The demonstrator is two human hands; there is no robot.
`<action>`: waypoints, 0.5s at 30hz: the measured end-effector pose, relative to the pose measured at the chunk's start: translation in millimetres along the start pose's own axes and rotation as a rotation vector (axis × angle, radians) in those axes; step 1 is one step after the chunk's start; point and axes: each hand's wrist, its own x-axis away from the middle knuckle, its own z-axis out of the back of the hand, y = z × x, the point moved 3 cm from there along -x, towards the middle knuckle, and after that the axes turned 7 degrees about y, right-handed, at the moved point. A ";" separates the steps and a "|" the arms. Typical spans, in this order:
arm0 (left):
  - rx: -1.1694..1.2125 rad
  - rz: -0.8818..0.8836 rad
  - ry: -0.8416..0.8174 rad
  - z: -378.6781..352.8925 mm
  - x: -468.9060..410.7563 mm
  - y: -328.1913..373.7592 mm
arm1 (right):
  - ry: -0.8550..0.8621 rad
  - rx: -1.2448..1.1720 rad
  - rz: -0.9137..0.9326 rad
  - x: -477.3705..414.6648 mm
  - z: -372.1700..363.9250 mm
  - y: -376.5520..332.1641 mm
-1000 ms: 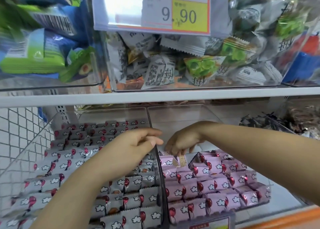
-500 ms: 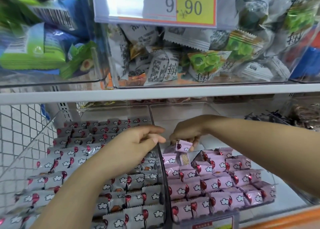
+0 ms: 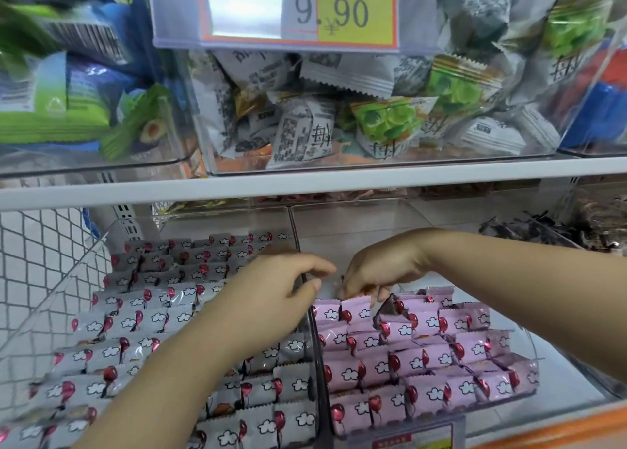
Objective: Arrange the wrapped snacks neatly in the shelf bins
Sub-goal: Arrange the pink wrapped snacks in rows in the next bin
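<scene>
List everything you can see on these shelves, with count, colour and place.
pink balloon-print wrapped snacks: many, pink, rowed in lower right clear bin
grey balloon-print wrapped snacks: many, grey, lower left clear bin
grey-white and green packets: many, upper middle bin
green-and-blue packets: several, upper left bin
dark wrapped snacks: pile, dark, lower far right
yellow price tag: one, reads 9.90, top
left hand: one, above bin divider, holding nothing
right hand: one, pinching a back-row pink snack

Two hands (image 3: 278, 296) (image 3: 383, 272), two bins (image 3: 51, 313) (image 3: 356, 231) of balloon-print snacks (image 3: 400, 370).
</scene>
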 end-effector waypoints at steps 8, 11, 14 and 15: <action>-0.205 -0.132 -0.240 -15.4 -33.8 17.1 | -0.054 0.008 0.099 3.7 10.5 11.7; -0.191 -0.118 -0.298 -21.6 -38.9 12.1 | -0.016 0.046 0.083 1.3 20.6 14.3; -0.143 -0.068 -0.332 -22.4 -39.9 7.8 | -0.036 0.126 -0.024 -6.3 26.9 18.4; -0.138 -0.056 -0.346 -22.2 -40.0 8.4 | -0.063 0.163 -0.056 -9.2 25.0 19.5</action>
